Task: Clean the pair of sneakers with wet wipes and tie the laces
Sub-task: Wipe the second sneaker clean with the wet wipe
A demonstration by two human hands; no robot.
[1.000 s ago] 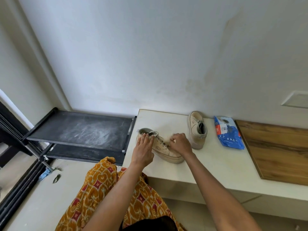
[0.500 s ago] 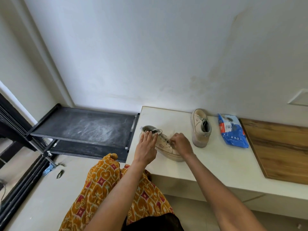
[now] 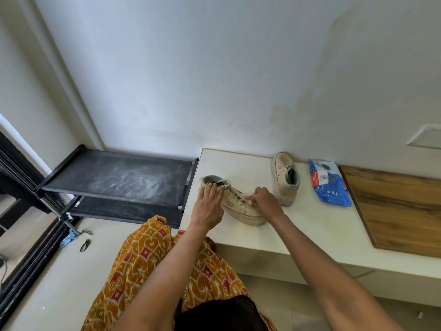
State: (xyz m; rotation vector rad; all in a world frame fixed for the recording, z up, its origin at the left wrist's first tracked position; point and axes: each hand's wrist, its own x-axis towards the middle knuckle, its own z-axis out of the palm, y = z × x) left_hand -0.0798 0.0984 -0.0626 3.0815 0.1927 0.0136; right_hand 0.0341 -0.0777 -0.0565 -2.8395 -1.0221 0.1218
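sneaker (image 3: 235, 205) on counter (image 3: 310, 225): my left hand (image 3: 210, 206) steadied its collar, fingers straight; right hand (image 3: 266, 203) pinched a wipe (image 3: 250, 203) on laces

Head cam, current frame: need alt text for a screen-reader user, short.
A person's left hand steadies the heel of a beige sneaker on a white counter while the right hand presses a wipe against its laced front. The second sneaker stands behind, beside a blue wipes pack; a dusty black rack sits left.
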